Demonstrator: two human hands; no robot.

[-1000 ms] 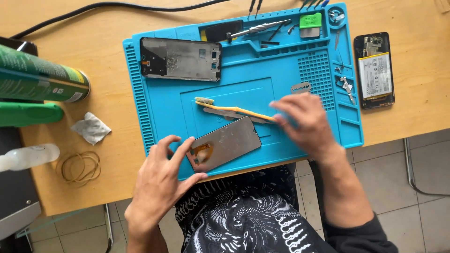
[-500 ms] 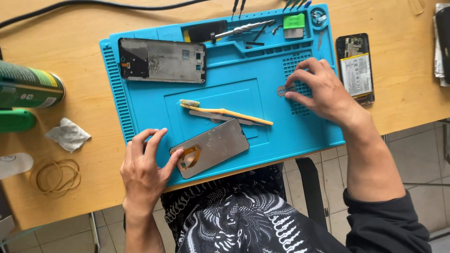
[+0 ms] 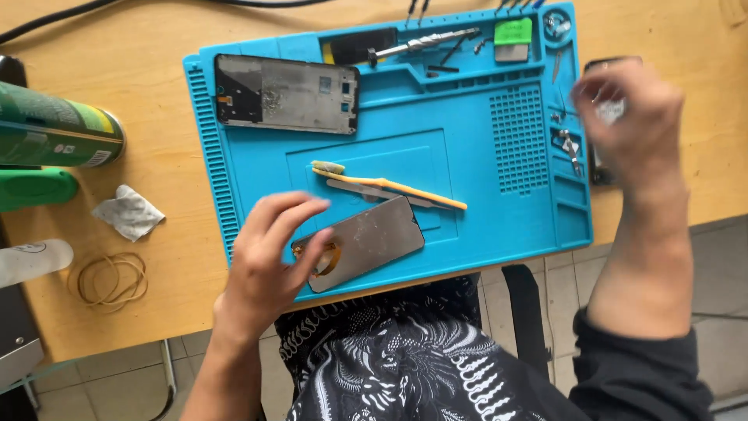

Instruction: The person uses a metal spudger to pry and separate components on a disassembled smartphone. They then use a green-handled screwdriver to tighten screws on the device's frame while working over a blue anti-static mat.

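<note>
Left hand (image 3: 269, 261): fingers spread and slightly curled, fingertips resting on the left end of a grey phone back panel (image 3: 366, 243). The hand pins the panel rather than gripping it. The panel lies tilted at the near edge of the blue silicone repair mat (image 3: 467, 101), with an orange ring-shaped part showing at its left end beneath the fingers.

Right hand (image 3: 627, 117): raised over the right edge of the mat, blurred. Fingers are drawn together and something small and pale shows between them; what it is cannot be told. The hand partly covers a dark opened phone (image 3: 596, 168) lying on the table just off the mat's right edge.

On the mat, just beyond the back panel: a yellow-handled toothbrush (image 3: 389, 184), lying across a flat grey pry tool (image 3: 362, 187). In the mat's far-left corner: a phone frame (image 3: 287, 93), inner side up. Along the mat's far edge: a metal screwdriver (image 3: 425, 43) and a green block (image 3: 513, 31). In the mat's right-hand compartments: small metal parts (image 3: 569, 144).

Left of the mat, on the wooden table (image 3: 156, 156): a green spray can (image 3: 54, 132) on its side, a crumpled wipe (image 3: 128, 212), and rubber bands (image 3: 109, 278).
</note>
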